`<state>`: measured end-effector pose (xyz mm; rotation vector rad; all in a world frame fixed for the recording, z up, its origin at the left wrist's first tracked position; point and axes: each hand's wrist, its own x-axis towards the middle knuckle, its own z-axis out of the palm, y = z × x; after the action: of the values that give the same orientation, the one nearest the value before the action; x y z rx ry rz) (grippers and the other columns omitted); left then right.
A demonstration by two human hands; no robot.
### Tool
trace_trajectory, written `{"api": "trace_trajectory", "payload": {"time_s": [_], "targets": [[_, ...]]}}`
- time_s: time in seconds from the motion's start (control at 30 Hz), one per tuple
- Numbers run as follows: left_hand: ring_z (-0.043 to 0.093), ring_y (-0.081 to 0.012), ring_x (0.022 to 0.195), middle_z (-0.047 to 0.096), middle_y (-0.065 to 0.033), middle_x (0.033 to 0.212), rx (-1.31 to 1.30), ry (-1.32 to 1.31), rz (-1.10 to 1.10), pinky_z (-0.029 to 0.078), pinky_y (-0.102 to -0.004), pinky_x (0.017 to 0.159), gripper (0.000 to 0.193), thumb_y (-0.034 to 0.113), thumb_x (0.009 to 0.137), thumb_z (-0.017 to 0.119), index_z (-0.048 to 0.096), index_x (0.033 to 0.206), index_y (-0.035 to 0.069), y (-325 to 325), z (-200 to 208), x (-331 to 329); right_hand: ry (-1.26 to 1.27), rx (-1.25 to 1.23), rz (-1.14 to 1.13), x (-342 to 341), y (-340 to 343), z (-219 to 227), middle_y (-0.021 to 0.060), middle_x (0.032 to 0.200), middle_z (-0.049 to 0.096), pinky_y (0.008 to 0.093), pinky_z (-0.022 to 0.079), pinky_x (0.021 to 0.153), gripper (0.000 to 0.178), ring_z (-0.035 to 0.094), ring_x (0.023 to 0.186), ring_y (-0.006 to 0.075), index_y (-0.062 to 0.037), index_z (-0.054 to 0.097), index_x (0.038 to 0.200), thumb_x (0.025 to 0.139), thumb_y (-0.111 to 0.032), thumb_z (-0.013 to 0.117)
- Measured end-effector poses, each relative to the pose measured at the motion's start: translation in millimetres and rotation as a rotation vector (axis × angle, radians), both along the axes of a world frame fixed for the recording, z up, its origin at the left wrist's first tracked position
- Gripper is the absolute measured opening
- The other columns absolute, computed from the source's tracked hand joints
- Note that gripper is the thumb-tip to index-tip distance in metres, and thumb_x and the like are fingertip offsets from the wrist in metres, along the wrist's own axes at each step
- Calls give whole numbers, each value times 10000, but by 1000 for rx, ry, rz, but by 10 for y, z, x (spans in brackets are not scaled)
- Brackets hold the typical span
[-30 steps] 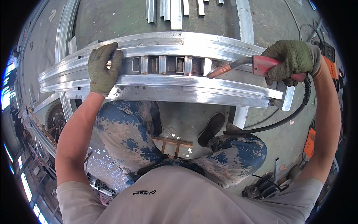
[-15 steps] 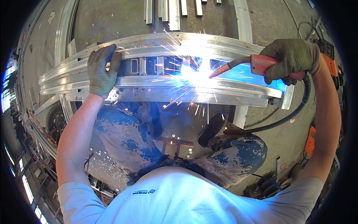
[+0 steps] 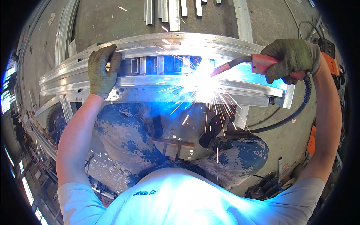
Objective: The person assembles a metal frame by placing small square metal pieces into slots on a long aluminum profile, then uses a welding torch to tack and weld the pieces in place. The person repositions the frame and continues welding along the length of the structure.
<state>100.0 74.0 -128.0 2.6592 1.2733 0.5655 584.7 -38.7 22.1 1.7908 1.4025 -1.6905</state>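
My gloved right hand [image 3: 290, 62] is closed round the red handle of a welding torch [image 3: 264, 64]. The torch's copper-coloured nozzle points left into a blinding white-blue arc over the long metal frame [image 3: 146, 81], and the glare hides the weld spot. Bright sparks fan out, mostly down toward my legs. My gloved left hand [image 3: 102, 71] grips the frame's rails left of the arc, its fingers bent over the metal. Short crosspieces [image 3: 160, 65] bridge the gap between the rails. From the torch handle a black cable [image 3: 300, 108] curves down and back to the left.
Several cut metal profiles [image 3: 174, 15] lie on the floor beyond the frame. Longer bars [image 3: 64, 41] run beneath it on the left. Orange-and-black equipment [image 3: 330, 60] stands at the far right. My knees in camouflage trousers are close below the frame, near a small rusty metal piece [image 3: 174, 143].
The arc's glare has shifted slightly to the right, and its sparks now spray more downward. The torch has moved only a little; my left hand has stayed on the frame.
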Motion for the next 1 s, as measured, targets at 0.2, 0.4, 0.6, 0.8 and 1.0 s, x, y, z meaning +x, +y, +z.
{"api": "trace_trajectory", "payload": {"time_s": [0.2,0.4,0.6,0.8,1.0], "targets": [[672,-313,953,752,-127,1064,-15,-44,1,522,-438,909,275,225,941,753,765,1153,51,-18,-14,6,38,3,-65,8,-15,-19,86,725,733,277,565,444,366,690,519,141,32,759,1049,804,-202,895],[670,-312,922,751,-127,1046,29,-16,-39,518,-432,897,256,226,942,749,768,1131,55,0,-16,16,4,33,-101,-21,-78,-16,86,687,713,281,549,431,349,668,491,143,46,752,1041,790,-163,874],[665,-313,896,747,-132,1014,-4,-43,-14,508,-429,882,251,227,942,737,768,1117,49,-11,-52,88,105,15,-153,18,-117,-44,99,749,744,274,526,423,356,650,485,131,34,737,1086,836,-183,869],[680,-326,945,756,-141,1057,-31,-6,-6,491,-443,941,294,274,968,710,757,1149,47,43,-112,164,226,188,-545,232,-528,-80,108,999,795,265,533,470,506,647,548,118,3,646,1332,904,-194,831],[685,-346,1021,760,-144,1109,-25,21,13,480,-455,1006,312,318,989,692,761,1158,66,126,-218,217,477,465,-860,485,-1102,-186,165,1261,729,260,494,494,583,589,607,100,21,530,1466,986,-248,722]]}}
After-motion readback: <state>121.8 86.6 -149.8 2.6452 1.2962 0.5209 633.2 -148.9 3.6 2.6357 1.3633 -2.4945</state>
